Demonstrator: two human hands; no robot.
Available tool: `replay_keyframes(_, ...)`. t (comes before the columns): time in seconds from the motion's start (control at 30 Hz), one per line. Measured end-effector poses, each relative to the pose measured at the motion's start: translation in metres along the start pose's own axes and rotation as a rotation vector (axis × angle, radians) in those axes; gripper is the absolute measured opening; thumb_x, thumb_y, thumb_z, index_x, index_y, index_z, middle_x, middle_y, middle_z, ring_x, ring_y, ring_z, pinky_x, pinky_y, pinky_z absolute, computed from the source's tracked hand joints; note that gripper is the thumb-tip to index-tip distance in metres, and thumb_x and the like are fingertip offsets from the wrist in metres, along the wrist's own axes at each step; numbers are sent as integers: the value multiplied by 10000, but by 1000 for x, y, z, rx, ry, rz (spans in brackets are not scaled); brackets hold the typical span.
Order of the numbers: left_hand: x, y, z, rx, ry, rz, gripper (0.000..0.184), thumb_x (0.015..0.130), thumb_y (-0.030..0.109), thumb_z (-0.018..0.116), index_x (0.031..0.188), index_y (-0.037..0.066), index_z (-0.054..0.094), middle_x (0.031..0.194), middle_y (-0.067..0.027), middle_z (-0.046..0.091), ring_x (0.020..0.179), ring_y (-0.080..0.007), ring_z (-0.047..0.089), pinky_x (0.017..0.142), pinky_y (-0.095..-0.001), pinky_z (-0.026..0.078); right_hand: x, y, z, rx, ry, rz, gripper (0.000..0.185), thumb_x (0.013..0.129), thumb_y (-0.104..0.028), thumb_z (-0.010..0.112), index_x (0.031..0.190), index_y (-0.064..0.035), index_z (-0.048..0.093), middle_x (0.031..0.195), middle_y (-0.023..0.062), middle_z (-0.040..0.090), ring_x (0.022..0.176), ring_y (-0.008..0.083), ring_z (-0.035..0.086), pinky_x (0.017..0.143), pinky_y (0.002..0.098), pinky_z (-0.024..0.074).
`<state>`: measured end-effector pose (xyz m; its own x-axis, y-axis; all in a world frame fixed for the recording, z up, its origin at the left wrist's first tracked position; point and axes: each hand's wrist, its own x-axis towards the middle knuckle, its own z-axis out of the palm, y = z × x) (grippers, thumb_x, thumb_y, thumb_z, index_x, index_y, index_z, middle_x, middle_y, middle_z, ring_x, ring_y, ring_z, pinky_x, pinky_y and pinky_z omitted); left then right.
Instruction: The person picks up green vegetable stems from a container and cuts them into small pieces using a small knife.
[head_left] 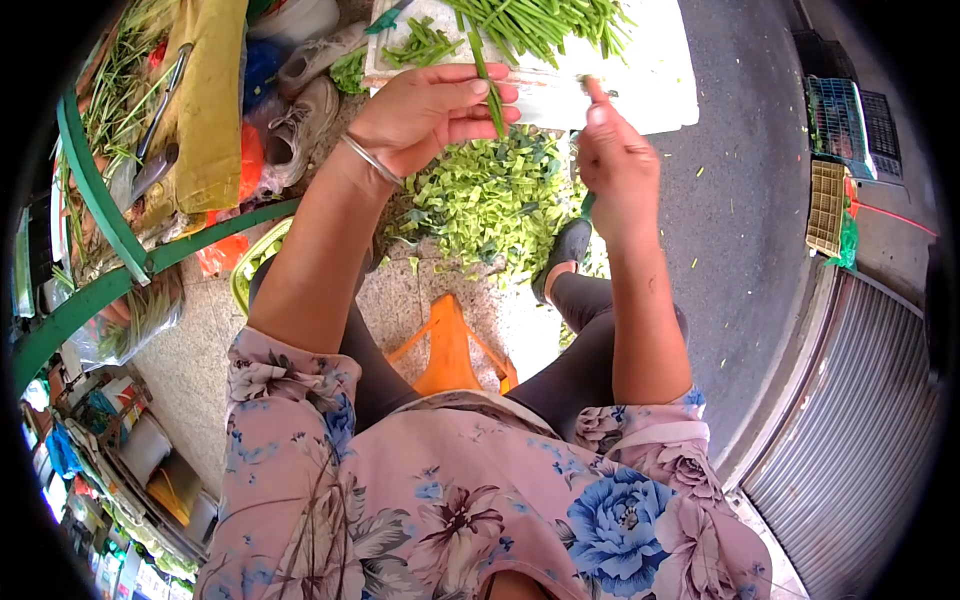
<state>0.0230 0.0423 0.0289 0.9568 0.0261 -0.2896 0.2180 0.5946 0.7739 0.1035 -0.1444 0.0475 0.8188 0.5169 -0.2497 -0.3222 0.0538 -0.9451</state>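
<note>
My left hand [440,105] holds a thin green vegetable stalk [485,80] between thumb and fingers, above the near edge of a white board [660,90]. To its right, my right hand [618,150] is closed with thumb and index finger together; a small bit at the fingertip is too blurred to name. A bundle of long green stalks [540,25] lies on the board, with a smaller heap of cut green pieces [424,45] at its left. Below both hands spreads a large pile of chopped pale-green leaf pieces [490,195].
An orange stool [450,345] stands between my legs. Shoes [300,120], a yellow board [210,100] and a green metal frame [100,190] are at the left. Plastic crates [840,120] and a roller shutter [850,400] are on the right, past the grey road [740,200].
</note>
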Motion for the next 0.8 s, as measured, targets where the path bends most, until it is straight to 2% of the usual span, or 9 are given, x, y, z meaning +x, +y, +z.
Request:
replay_keyframes(0.07, 0, 1, 0, -3, 21, 0, 363, 869, 141, 475, 1198, -4, 431, 1058, -89, 560, 929, -145, 563, 794, -243, 471, -5, 6, 5, -136, -140, 25, 304, 831, -205, 577, 1120, -113, 563, 632, -109, 451, 519, -5, 319, 458, 146, 260)
replay_keyframes(0.1, -1, 1, 0, -7, 43, -3, 364, 868, 144, 478, 1199, 2, 433, 1056, -87, 561, 929, -142, 562, 792, -243, 471, -9, 9, 9, -228, -211, -8, 340, 850, -187, 541, 1170, -77, 513, 603, -93, 385, 512, 6, 298, 442, 158, 235)
replay_keyframes(0.17, 1, -2, -3, -20, 43, 11, 358, 868, 147, 480, 1196, 9, 440, 1056, -85, 562, 930, -141, 562, 787, -243, 474, -13, 14, 18, -220, -272, -72, 352, 840, -173, 559, 1177, -87, 508, 624, -90, 420, 538, 8, 320, 472, 155, 259)
replay_keyframes(0.27, 1, -2, -3, -21, 37, 33, 348, 865, 148, 486, 1188, 20, 453, 1062, -82, 561, 926, -138, 563, 782, -245, 480, -13, 18, 20, -198, -304, -46, 362, 838, -165, 562, 1186, -88, 499, 645, -85, 438, 552, 11, 330, 490, 158, 273)
replay_keyframes(0.5, -1, -2, 1, -24, 36, 63, 315, 859, 156, 508, 1143, 22, 488, 1068, -89, 558, 901, -145, 569, 796, -267, 483, -10, 18, 20, -91, -262, 42, 349, 840, -143, 552, 1181, -89, 503, 660, -84, 438, 532, 5, 319, 456, 150, 246)
replay_keyframes(0.57, -1, -1, 5, -21, 57, 53, 307, 863, 173, 504, 1130, 22, 494, 1063, -88, 558, 893, -145, 569, 793, -269, 484, -9, 19, 17, -138, -247, 60, 332, 832, -145, 570, 1160, -115, 530, 737, -84, 504, 607, -1, 354, 528, 143, 307)
replay_keyframes(0.63, -1, -1, 5, -18, 79, 42, 301, 867, 190, 499, 1117, 22, 500, 1059, -87, 559, 885, -145, 570, 790, -271, 485, -9, 20, 18, -121, -240, 44, 324, 835, -146, 566, 1156, -116, 535, 731, -84, 501, 603, 0, 353, 525, 143, 305)
replay_keyframes(0.73, 0, -2, 3, -59, 61, 43, 302, 870, 229, 495, 1084, 18, 521, 1015, -76, 566, 850, -136, 572, 771, -265, 492, -10, 19, 17, -109, -226, 47, 311, 840, -146, 560, 1149, -116, 541, 747, -76, 516, 605, 2, 360, 529, 146, 313)
replay_keyframes(0.8, 0, -3, 2, 7, 129, 5, 304, 867, 259, 498, 1042, 15, 551, 936, -56, 573, 814, -122, 570, 742, -258, 500, -11, 18, 17, -114, -219, 65, 307, 841, -146, 557, 1146, -114, 543, 769, -68, 534, 612, 3, 370, 536, 148, 322)
